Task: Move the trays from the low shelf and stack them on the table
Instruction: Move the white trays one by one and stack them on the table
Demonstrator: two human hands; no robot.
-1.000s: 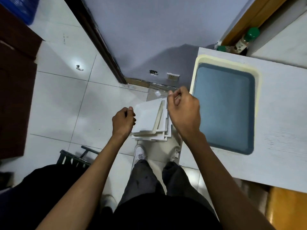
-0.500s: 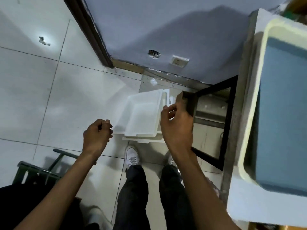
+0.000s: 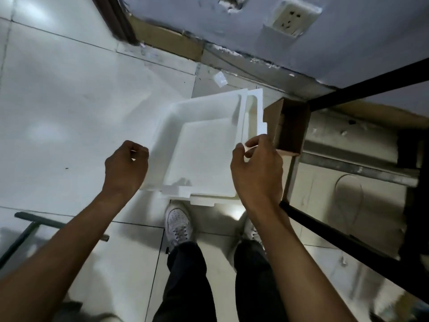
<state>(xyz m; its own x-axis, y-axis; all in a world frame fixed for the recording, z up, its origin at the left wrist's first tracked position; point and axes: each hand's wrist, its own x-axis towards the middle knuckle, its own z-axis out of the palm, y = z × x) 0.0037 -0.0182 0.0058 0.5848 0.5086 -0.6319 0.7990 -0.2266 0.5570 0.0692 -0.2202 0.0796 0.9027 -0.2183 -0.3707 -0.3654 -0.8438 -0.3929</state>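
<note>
Step in hand: reach for trays [image 3: 204, 145], stacked white, low by the floor, left of black frame [image 3: 343, 231]. Left hand [image 3: 126, 167] curled at left rim, right hand [image 3: 256, 169] pinching right rim; firm hold unclear. Next: grip both rims, lift level, carry toward table.

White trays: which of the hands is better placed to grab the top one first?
Right. The right hand has its fingertips at the right rim of the white trays, apparently touching it. The left hand is curled shut beside the left edge, seemingly short of contact.
</note>
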